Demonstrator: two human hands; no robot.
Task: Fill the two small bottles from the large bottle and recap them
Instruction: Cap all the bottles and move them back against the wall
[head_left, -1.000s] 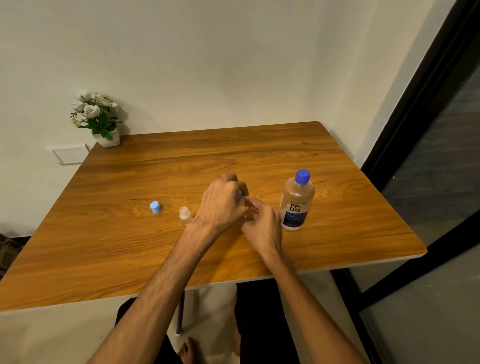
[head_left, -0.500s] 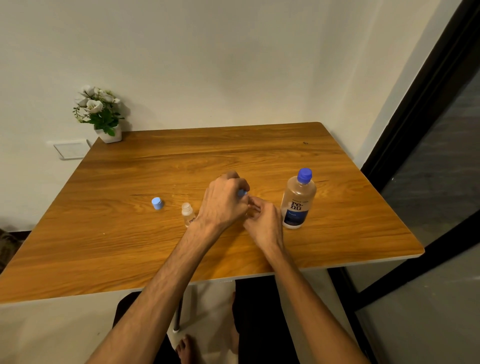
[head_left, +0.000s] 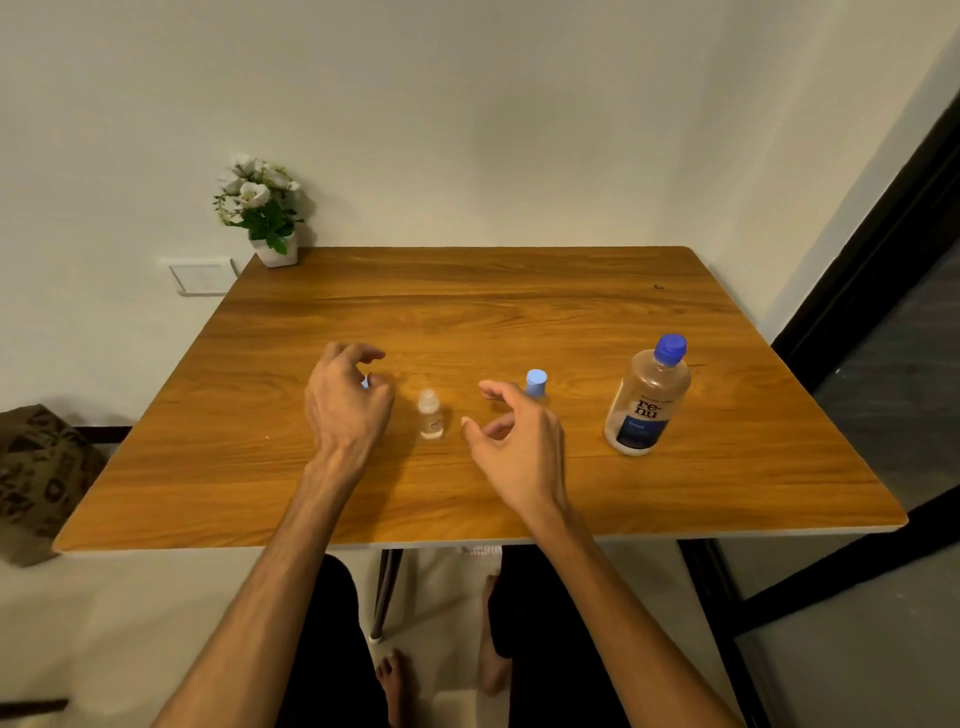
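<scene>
A small clear bottle (head_left: 430, 415) stands uncapped on the wooden table (head_left: 467, 301), between my two hands. My left hand (head_left: 345, 402) is just left of it, fingers curled over a loose blue cap (head_left: 365, 384) that shows only as a sliver; the grip is hidden. My right hand (head_left: 519, 441) hovers to the right with fingers spread and nothing in it. Just behind its fingertips stands the second small bottle (head_left: 536, 383) with its blue cap on, its body mostly hidden. The large bottle (head_left: 647, 402), with a blue cap and dark blue label, stands upright further right.
A white pot of flowers (head_left: 265, 218) sits at the table's far left corner by a wall socket (head_left: 202, 275). A patterned bag (head_left: 36, 483) stands on the floor at left. A dark door frame (head_left: 857, 291) runs along the right side.
Both hands have come off the capped small bottle. My left hand has swung left, past the uncapped bottle, to the loose cap. My right hand has drawn back and opened.
</scene>
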